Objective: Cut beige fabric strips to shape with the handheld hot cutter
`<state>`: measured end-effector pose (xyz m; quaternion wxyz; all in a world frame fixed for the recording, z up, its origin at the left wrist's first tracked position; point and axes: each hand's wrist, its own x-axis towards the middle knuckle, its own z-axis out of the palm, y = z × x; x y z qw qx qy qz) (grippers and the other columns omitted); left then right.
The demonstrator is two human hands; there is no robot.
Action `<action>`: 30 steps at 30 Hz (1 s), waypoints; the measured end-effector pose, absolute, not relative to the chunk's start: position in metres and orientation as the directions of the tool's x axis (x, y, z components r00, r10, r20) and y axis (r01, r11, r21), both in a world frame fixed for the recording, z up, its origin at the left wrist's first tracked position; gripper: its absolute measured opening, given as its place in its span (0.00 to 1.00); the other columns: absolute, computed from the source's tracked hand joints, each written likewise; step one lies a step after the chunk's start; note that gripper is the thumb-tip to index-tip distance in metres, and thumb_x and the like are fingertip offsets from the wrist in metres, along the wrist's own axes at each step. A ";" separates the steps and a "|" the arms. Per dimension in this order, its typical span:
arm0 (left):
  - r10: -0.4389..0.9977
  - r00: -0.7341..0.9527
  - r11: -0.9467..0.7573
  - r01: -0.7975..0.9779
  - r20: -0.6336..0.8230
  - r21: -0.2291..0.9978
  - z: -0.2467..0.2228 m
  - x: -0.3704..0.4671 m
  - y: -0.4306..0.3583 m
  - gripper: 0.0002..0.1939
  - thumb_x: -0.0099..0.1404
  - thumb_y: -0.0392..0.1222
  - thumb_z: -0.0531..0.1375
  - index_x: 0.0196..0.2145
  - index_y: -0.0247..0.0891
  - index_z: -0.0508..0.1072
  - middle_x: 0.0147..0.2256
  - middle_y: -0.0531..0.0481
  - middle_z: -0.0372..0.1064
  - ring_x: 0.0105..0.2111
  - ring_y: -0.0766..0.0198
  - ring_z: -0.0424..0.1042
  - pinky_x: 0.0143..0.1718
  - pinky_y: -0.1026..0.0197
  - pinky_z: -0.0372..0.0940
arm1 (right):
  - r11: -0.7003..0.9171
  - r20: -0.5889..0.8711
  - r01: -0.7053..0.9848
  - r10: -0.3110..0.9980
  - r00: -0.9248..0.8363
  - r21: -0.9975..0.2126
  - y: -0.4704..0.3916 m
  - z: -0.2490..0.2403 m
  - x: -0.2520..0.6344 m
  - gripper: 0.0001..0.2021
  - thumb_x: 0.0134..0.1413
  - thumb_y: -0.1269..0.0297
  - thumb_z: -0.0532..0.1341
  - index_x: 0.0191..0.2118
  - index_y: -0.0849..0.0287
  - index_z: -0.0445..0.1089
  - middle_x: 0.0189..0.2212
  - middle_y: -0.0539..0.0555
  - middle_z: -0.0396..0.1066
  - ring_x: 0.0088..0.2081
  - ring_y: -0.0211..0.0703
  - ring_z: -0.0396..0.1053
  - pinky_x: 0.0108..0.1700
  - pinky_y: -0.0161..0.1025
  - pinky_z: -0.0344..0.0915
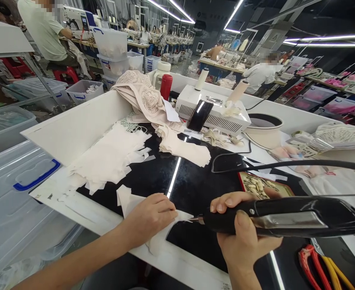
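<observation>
Cream fabric piece (133, 205): at the tabletop's (192, 183) front edge, its right tip by the tool's metal nose; probably light, limp, easily creased; best pinched close to that tip.
Black tool (295, 205): above the tabletop; likely rigid, smooth, fairly hefty; best held round its body.
Left hand (153, 217): pinching the fabric.
Right hand (244, 231): wrapped round the tool.

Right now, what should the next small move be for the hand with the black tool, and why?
Probably a slight nudge of the right hand to line the black tool's metal tip up with the end of the pale fabric piece. The tip sits right by that end, though contact is unclear, and the left hand is on the fabric.
</observation>
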<state>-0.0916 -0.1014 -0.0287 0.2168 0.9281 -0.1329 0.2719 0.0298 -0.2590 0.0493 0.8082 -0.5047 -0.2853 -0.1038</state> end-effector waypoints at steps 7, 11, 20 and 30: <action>-0.034 0.878 -0.936 -0.196 0.478 0.293 -0.029 -0.110 -0.119 0.19 0.73 0.21 0.54 0.57 0.33 0.70 0.48 0.41 0.75 0.48 0.55 0.77 0.49 0.51 0.79 | 0.441 0.564 0.471 0.102 0.819 -0.764 -0.264 0.048 0.022 0.24 0.57 0.67 0.71 0.57 0.50 0.67 0.30 0.46 0.73 0.26 0.42 0.69 0.26 0.42 0.73; 0.006 0.894 -0.947 -0.139 0.448 0.291 -0.033 -0.113 -0.125 0.18 0.73 0.21 0.51 0.53 0.35 0.71 0.43 0.44 0.75 0.44 0.56 0.78 0.47 0.52 0.79 | 0.411 0.564 0.486 0.088 0.821 -0.771 -0.268 0.045 0.015 0.26 0.57 0.68 0.71 0.59 0.51 0.66 0.31 0.47 0.73 0.28 0.43 0.70 0.29 0.44 0.75; -0.066 0.893 -0.936 -0.210 0.446 0.282 -0.017 -0.114 -0.120 0.20 0.67 0.16 0.51 0.48 0.32 0.72 0.43 0.44 0.75 0.43 0.56 0.77 0.46 0.56 0.78 | 0.402 0.555 0.491 0.052 0.830 -0.773 -0.273 0.047 0.004 0.25 0.58 0.68 0.71 0.58 0.50 0.67 0.32 0.46 0.74 0.28 0.42 0.70 0.30 0.43 0.75; -0.051 0.860 -0.997 -0.076 0.507 0.027 -0.031 -0.120 -0.151 0.16 0.79 0.47 0.60 0.55 0.30 0.74 0.43 0.41 0.78 0.45 0.50 0.79 0.44 0.51 0.75 | 0.371 0.551 0.489 0.077 0.831 -0.789 -0.274 0.045 -0.004 0.26 0.59 0.67 0.70 0.60 0.51 0.65 0.33 0.47 0.73 0.29 0.44 0.70 0.31 0.45 0.75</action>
